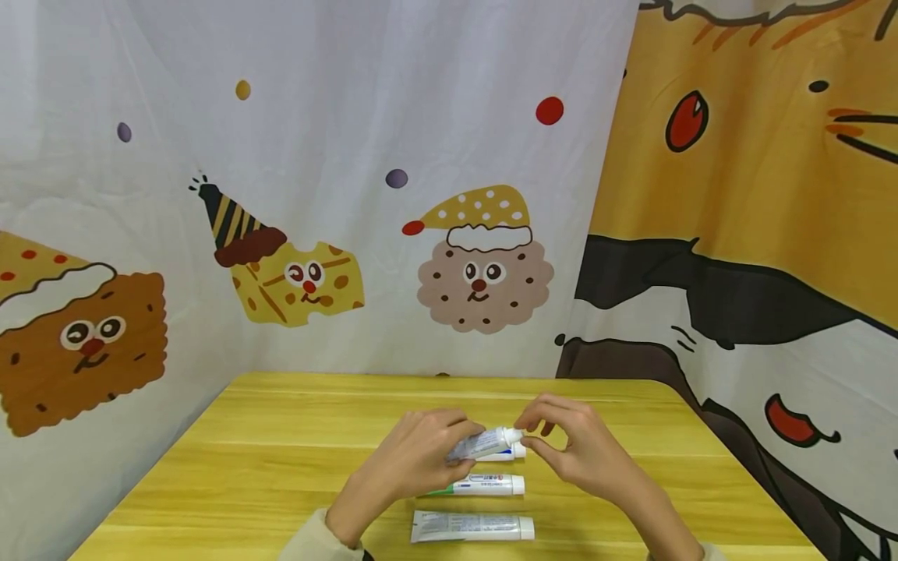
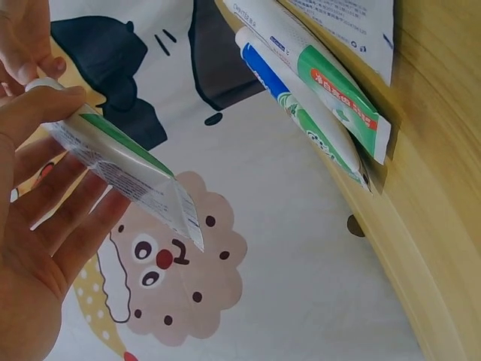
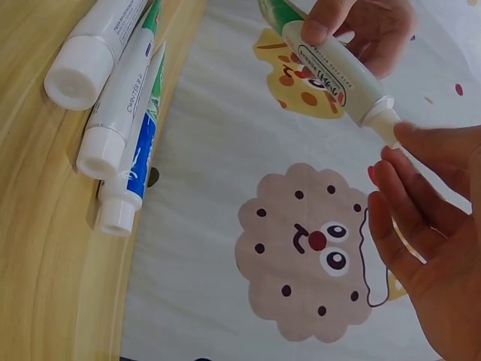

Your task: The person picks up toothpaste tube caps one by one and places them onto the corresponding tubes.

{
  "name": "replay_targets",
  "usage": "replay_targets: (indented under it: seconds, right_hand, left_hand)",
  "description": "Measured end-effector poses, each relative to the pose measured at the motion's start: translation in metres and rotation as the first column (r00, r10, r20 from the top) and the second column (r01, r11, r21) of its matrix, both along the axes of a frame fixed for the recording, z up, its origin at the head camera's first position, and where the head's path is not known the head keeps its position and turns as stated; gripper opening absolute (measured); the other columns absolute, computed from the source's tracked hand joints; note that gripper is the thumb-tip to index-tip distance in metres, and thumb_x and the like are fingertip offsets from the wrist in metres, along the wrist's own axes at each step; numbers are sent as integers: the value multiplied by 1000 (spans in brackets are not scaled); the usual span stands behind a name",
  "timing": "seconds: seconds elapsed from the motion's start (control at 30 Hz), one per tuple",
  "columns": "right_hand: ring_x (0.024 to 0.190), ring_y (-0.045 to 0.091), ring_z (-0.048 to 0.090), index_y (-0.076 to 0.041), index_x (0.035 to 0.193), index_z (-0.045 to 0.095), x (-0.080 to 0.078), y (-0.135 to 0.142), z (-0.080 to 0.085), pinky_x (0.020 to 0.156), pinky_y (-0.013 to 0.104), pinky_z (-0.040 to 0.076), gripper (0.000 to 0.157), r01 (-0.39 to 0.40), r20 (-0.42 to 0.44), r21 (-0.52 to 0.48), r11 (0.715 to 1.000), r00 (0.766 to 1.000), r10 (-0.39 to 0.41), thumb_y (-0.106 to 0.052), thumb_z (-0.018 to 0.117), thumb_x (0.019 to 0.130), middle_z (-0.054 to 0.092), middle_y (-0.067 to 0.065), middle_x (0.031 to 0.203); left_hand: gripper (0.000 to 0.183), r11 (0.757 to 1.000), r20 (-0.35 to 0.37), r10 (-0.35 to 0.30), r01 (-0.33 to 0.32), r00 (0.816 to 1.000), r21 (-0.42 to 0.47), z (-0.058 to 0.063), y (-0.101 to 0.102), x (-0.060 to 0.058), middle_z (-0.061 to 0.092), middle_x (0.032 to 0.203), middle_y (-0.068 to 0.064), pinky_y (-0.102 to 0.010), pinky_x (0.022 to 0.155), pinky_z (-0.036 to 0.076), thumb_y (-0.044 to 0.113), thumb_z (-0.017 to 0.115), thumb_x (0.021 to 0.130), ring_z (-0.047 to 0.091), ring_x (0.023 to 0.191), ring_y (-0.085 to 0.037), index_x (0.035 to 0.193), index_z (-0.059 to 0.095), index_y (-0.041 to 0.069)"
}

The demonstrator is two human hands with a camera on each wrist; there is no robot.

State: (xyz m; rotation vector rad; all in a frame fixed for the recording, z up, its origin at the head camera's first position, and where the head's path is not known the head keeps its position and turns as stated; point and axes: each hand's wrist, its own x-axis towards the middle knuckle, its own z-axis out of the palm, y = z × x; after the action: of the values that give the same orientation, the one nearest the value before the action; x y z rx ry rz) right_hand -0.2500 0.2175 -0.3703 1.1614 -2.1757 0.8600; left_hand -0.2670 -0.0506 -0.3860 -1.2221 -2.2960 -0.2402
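A white toothpaste tube with a green stripe [image 2: 124, 162] is held up above the table, its crimped end free. My left hand [image 1: 419, 450] grips it between thumb and fingers near the cap end. Thumb and fingertips of my right hand [image 1: 578, 440] pinch the small white screw cap [image 3: 383, 125] at its tip. Beneath the hands, three more toothpaste tubes lie in a row: a plain-printed one [image 1: 471, 527] nearest me, one with green and red print [image 2: 342, 101] in the middle, and a blue and green one [image 2: 289, 105] farthest, partly hidden in the head view.
The yellow wood-grain table [image 1: 281, 467] carries the row of tubes, their caps pointing right. A white curtain [image 1: 316, 117] with cartoon food figures hangs behind the table's far edge. Another printed cloth [image 1: 758, 195] hangs along the right side.
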Motion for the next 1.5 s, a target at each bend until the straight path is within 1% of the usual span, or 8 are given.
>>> replay_targets:
  seconds: [0.17, 0.33, 0.53, 0.73, 0.87, 1.03, 1.37, 1.5]
  right_hand:
    - [80, 4, 65, -21, 99, 73, 0, -1, -1, 68, 19, 55, 32, -20, -8, 23, 1000, 1000, 20, 4, 82, 81, 72, -9, 95]
    - [75, -2, 60, -18, 95, 73, 1, 0, -1, 66, 13, 51, 27, -11, -4, 56, 998, 1000, 11, 2, 83, 81, 71, -10, 89]
    - [75, -3, 56, -19, 95, 72, 3, 1, 1, 64, 16, 51, 20, 41, 32, 92, 995, 998, -44, -2, 80, 85, 71, -11, 89]
    - [80, -2, 61, -19, 101, 71, 4, -2, 0, 68, 19, 55, 20, 74, 56, 114, 991, 995, -81, -7, 80, 88, 71, -12, 95]
    - [88, 2, 65, -20, 109, 71, 4, -7, -3, 71, 19, 56, 26, 52, 53, 121, 991, 997, -59, -14, 83, 87, 71, -11, 103]
    - [85, 1, 64, -21, 108, 72, 4, -11, -8, 70, 18, 55, 22, 6, 66, 114, 993, 998, -14, -18, 82, 89, 72, -10, 101]
    - [81, -1, 61, -22, 104, 72, 1, -13, -9, 71, 20, 55, 20, 24, 70, 68, 997, 997, -29, -14, 82, 88, 71, -14, 96]
    - [81, -1, 61, -22, 103, 72, -2, -12, -9, 71, 22, 55, 21, 41, 57, 73, 997, 997, -45, -13, 83, 87, 72, -14, 97]
  left_hand:
    - [31, 1000, 0, -6, 6, 1000, 3, -1, 1, 0, 73, 97, 9, -7, 57, 41, 33, 82, 87, 58, 69, 2, 116, 77, 21]
    - [30, 1000, 36, -11, 11, 999, -11, -2, 2, 0, 73, 97, 10, -7, 56, 40, 34, 81, 88, 57, 69, 3, 115, 77, 22]
    - [30, 1000, 27, -23, 23, 999, -13, -4, 3, 1, 72, 96, 9, -7, 56, 40, 33, 82, 88, 56, 68, 3, 115, 76, 21]
    - [31, 1000, 16, -30, 30, 999, 0, -5, 3, 0, 72, 94, 8, -8, 55, 38, 29, 83, 87, 53, 65, 3, 115, 76, 19]
    - [31, 999, 11, -33, 33, 999, 0, -4, 4, 1, 72, 94, 8, -7, 55, 38, 30, 84, 86, 53, 65, 4, 115, 76, 20]
    - [33, 999, 17, -34, 35, 999, -7, -3, 5, 2, 72, 96, 9, -7, 56, 39, 31, 83, 87, 54, 66, 4, 117, 76, 21]
    - [32, 999, 55, -18, 16, 998, 51, -2, 2, 0, 71, 97, 12, -6, 55, 36, 27, 81, 82, 49, 66, 4, 113, 76, 23]
    - [31, 997, 59, 4, -8, 998, 73, -3, -1, -2, 72, 99, 12, -7, 55, 37, 28, 81, 81, 51, 67, 4, 111, 76, 24]
